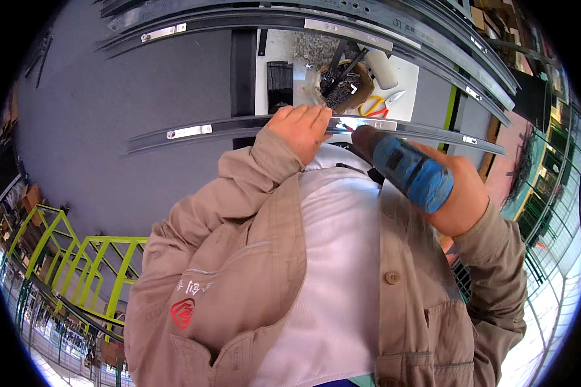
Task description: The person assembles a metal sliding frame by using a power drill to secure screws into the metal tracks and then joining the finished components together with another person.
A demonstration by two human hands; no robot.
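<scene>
A workshop: grey floor underneath, yellow-green steel frames (77, 258) off at the lower left, and long dark curved metal rails (239, 22) racked across the top. Nearest the person runs a long dark metal rail with silvery plates (187, 132), lying crosswise just in front of the chest. The left hand (300, 126) lies over it near the middle, fingers curled down on the top edge, so that grip is clamped on the rail. Just to its right, the right hand (461, 200) is wrapped tight round a blue and black power driver (403, 169), whose tip meets the rail beside the left fingers. To do this well, I'd judge, keep the driver square to the rail and the holding hand close but out of the bit's line. Beyond, on a white table (277, 48), a round brown bowl (361, 90) holds dark stick-like parts, which I cannot identify; red-and-yellow-handled scissors (376, 106) lie just beside it.
</scene>
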